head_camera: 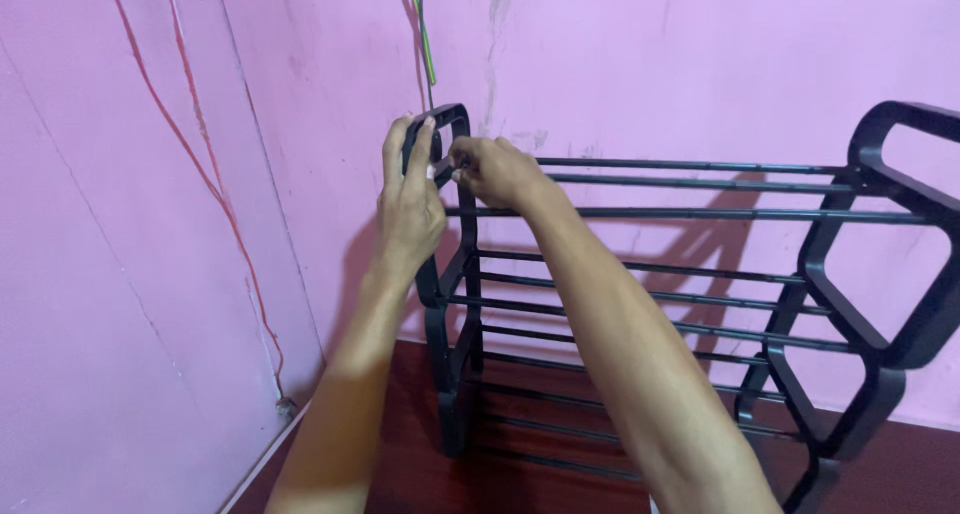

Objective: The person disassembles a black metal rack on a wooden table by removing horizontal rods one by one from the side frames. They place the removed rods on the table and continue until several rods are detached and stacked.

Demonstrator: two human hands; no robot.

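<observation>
I note the left hand [408,209] wrapped around the looped top of the black plastic side frame [452,274] at the far-left end of the black tiered rod rack [690,214], right hand [492,170] pinched just beside it where the top rods, running left-right, meet that frame.

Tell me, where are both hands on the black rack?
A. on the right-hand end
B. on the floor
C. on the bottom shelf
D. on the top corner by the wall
D: the left hand and right hand meet at the rack's top corner beside the pink wall.
</observation>
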